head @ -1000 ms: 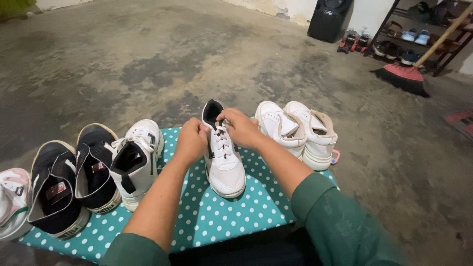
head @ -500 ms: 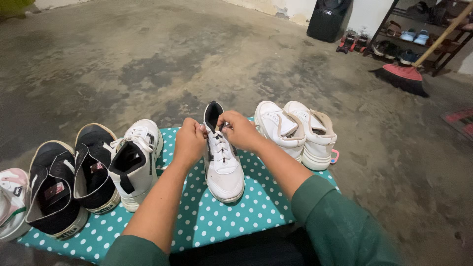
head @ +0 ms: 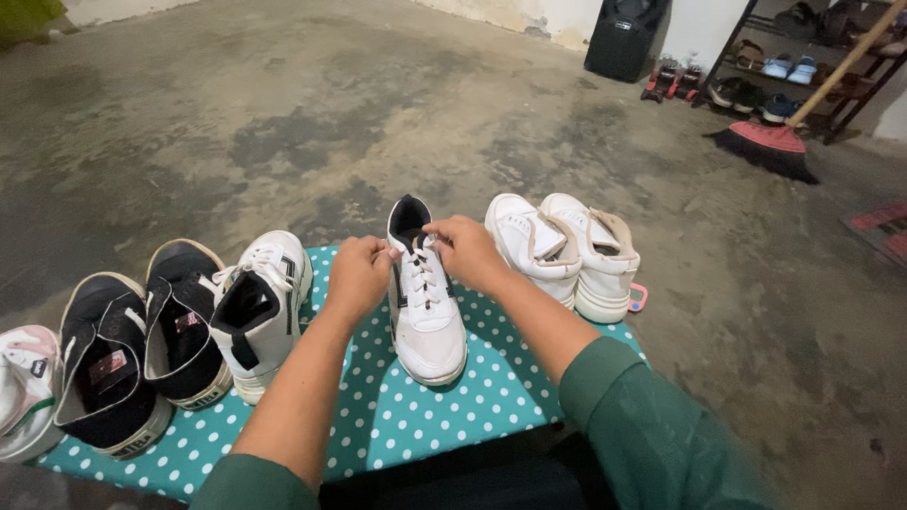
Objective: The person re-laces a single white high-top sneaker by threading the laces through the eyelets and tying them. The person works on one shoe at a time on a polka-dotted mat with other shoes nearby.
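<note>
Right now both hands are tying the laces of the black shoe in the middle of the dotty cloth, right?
Not quite: the shoe in the middle is white, not black. The head view shows the left hand and right hand at the laces of a white sneaker on the teal polka-dot cloth. The black sneakers sit off to the left, untouched.
</note>
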